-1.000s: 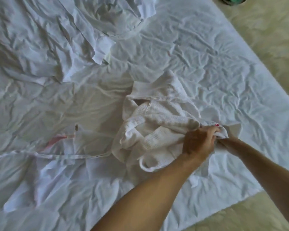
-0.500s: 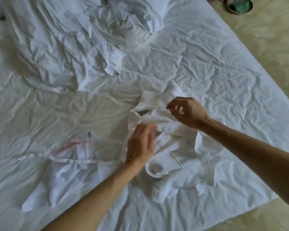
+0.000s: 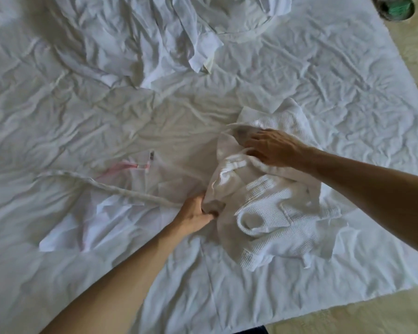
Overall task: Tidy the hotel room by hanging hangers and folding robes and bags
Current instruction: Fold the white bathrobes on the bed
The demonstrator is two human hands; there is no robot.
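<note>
Robe bunched on the bed, no clear long axis, left hand gripping its near-left edge, right hand fingers curled onto its far fold

Reaching in from lower left with bare left arm; left hand curling fingers around a bunched edge of the white waffle-weave robe, gripping it. Extending bare right arm from the right edge; right hand lying palm-down, fingers hooking into an upper fold of the same fabric.
</note>
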